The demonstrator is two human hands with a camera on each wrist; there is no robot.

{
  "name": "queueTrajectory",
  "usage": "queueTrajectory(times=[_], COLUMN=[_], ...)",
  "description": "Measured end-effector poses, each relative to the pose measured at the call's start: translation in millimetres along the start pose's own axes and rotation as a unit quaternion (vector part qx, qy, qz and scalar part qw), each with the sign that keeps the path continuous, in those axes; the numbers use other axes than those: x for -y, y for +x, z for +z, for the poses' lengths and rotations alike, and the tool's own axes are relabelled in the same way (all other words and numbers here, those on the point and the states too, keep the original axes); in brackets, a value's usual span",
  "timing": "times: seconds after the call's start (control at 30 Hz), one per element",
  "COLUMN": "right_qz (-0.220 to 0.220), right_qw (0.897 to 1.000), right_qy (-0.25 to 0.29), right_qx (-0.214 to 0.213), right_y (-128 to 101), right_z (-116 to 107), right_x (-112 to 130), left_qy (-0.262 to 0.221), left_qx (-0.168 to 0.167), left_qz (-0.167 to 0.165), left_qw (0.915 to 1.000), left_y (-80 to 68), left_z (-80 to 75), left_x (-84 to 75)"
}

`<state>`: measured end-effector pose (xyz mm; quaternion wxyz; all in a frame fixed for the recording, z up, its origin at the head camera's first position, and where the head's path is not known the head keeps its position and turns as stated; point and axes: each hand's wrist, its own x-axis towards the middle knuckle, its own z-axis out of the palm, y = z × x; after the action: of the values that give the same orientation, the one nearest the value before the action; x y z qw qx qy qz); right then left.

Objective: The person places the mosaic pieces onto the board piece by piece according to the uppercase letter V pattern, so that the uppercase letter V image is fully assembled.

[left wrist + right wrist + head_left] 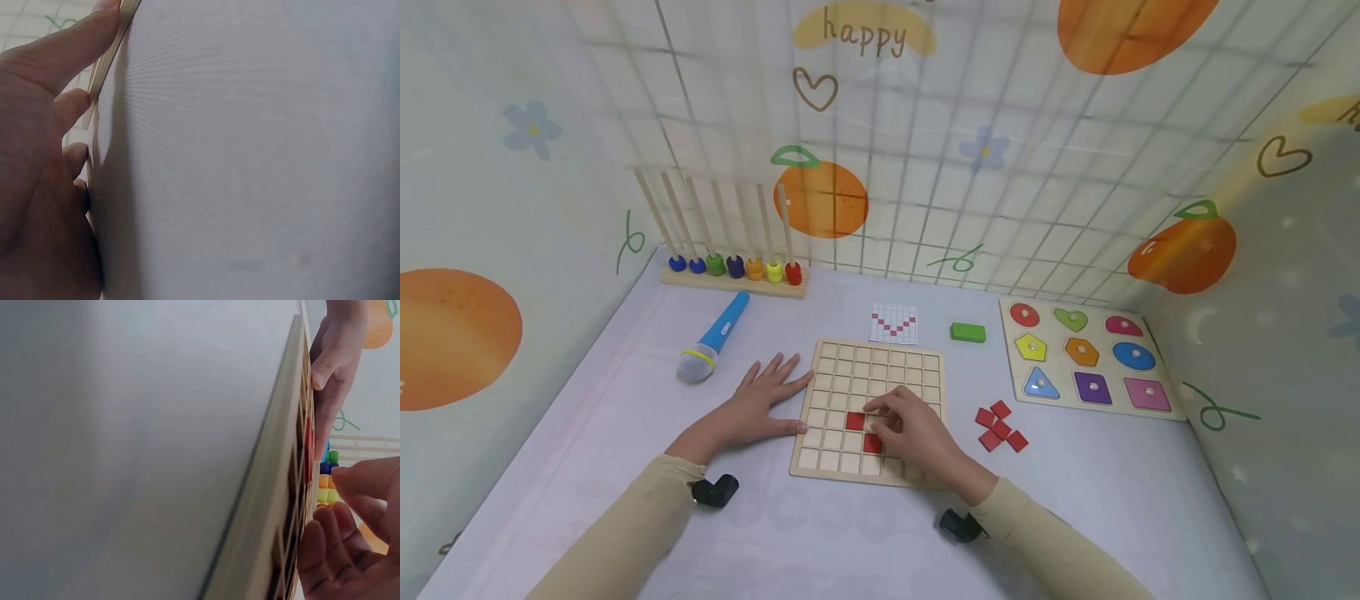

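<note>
A child's play corner: a white table (pixel 625 417) walled by orange-and-flower printed sheeting (pixel 1075 150), with a bead abacus (pixel 733 267), shape puzzle (pixel 1086 358) and toy microphone (pixel 711 340).

The left hand (pixel 760 400) lies flat with fingers spread and straight. The right hand (pixel 917 433) is arched, its fingertips (pixel 880 408) bent down together.

Soft, even light fell from above my head camera, leaving only faint shadows under my hands; the walls bowed at the frame edges. Both wrist views sat too close, blurring the table (pixel 262 162) into pale haze and dimming my palms.
</note>
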<state>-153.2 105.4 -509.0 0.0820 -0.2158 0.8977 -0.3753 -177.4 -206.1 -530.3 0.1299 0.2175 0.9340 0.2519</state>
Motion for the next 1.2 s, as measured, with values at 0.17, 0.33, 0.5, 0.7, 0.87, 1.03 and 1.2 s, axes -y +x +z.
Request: queueTrajectory(times=[0.17, 0.33, 0.5, 0.7, 0.87, 1.03, 1.2], right_qz=[0.004, 0.012, 0.032, 0.075, 0.093, 0.084, 0.089], right_qw=[1.0, 1.0, 0.999, 0.995, 0.993, 0.992, 0.99], right_qy=[0.002, -0.001, -0.009, -0.033, -0.05, -0.069, -0.079], right_qx=[-0.008, -0.021, -0.037, -0.051, -0.055, -0.066, -0.075], right_y=[-4.8, -12.0, -18.8, -25.4, -30.7, -34.7, -37.8], right_z=[-5.2, -14.7, -24.8, -37.6, -49.9, -61.6, -72.2], right_x=[-4.3, -7.8, -16.1, -26.1, -34.1, -45.9, -58.1], left_qy=[-0.001, -0.003, -0.006, -0.002, -0.002, -0.001, 0.001], left_qx=[0.002, 0.008, 0.007, 0.009, 0.007, 0.007, 0.005], left_qz=[-0.003, -0.008, -0.005, -0.009, -0.009, -0.01, -0.008], left_qw=[1.0, 0.9999, 0.9999, 0.9999, 0.9999, 0.9999, 1.0], left_y=[0.1, 0.3, 0.4, 1.5, 1.6, 1.3, 1.2], left_z=[0.5, 0.9, 1.1, 1.8, 1.4, 0.8, 0.8], left_x=[1.2, 2.4, 2.0, 2.0, 1.7, 0.4, 0.0])
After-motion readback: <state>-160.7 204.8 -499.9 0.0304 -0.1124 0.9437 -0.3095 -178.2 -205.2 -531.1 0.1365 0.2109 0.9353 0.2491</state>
